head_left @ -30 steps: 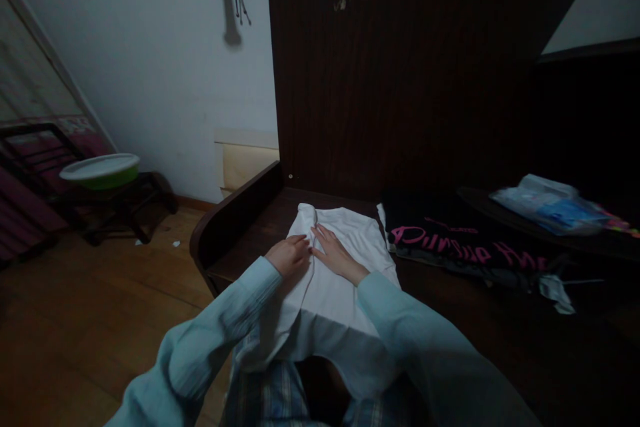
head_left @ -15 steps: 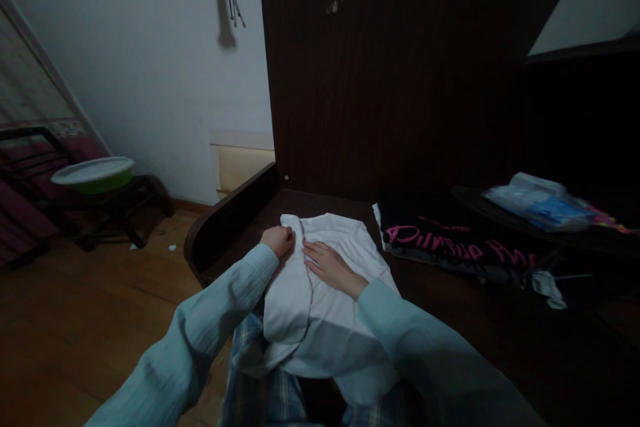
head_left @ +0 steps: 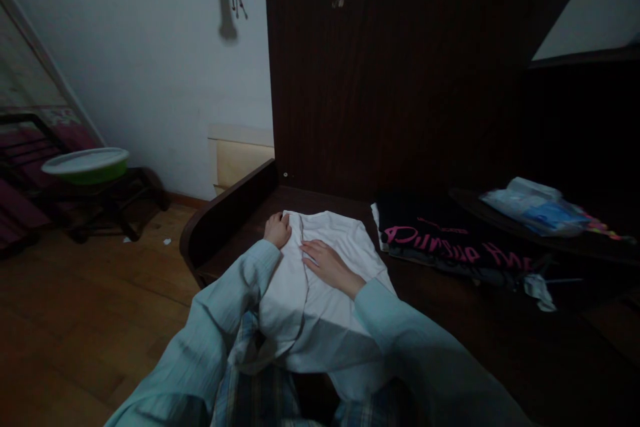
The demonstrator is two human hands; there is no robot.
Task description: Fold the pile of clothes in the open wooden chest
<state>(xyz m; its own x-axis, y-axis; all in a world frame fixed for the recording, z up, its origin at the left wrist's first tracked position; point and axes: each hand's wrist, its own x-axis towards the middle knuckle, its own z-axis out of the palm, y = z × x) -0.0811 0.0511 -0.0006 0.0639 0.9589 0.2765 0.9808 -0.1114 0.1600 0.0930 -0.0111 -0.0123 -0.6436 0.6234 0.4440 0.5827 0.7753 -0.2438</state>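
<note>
A white cloth garment (head_left: 345, 320), probably a shirt, lies on the dark wooden surface, and its near end hangs over the front edge onto my lap. Along its left side a strip is folded inward. At the upper left edge of that strip rests my left hand (head_left: 279, 230), fingers pointing away from me and slightly bent. My right hand (head_left: 327, 263) lies flat on the garment, its fingertips by the edge of the folded strip.
Right of the garment sits a folded black garment (head_left: 450, 233) with pink lettering. Beyond it lies a clear-and-blue plastic package (head_left: 540, 207). A raised wooden side rail (head_left: 225, 213) bounds the surface at left. A green basin (head_left: 90, 167) stands on a dark chair.
My left hand has shifted slightly left and away from me to the garment's edge, its fingers loosening from a curled shape. My right hand stays almost in place.
</note>
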